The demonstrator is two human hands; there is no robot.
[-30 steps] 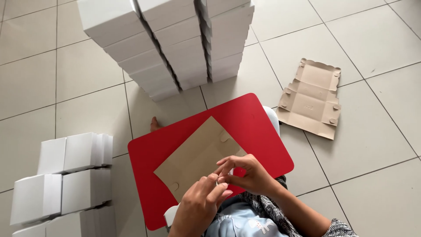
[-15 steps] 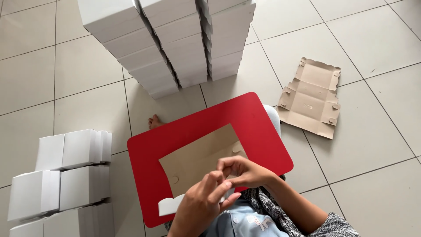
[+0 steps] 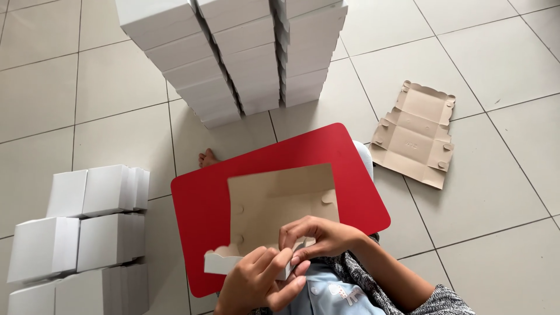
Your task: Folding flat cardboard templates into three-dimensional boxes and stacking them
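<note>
A flat brown cardboard box blank (image 3: 280, 201) lies on a red lap table (image 3: 201, 204). Its near edge is folded up, showing a white scalloped flap (image 3: 219, 261). My left hand (image 3: 259, 283) pinches that folded edge from below. My right hand (image 3: 318, 236) grips the same edge just to the right, fingers curled over a corner tab. Both hands meet at the near side of the blank, over my lap.
Tall stacks of finished white boxes (image 3: 233, 55) stand at the far side of the tiled floor. More white boxes (image 3: 81, 227) are piled at the left. Another unfolded brown blank (image 3: 415, 134) lies on the tiles to the right. A bare foot (image 3: 207, 157) pokes out beyond the table.
The blank has turned from a diagonal lie to square with the table. Its near edge has been folded up, exposing the white flap. Both hands moved slightly nearer to me.
</note>
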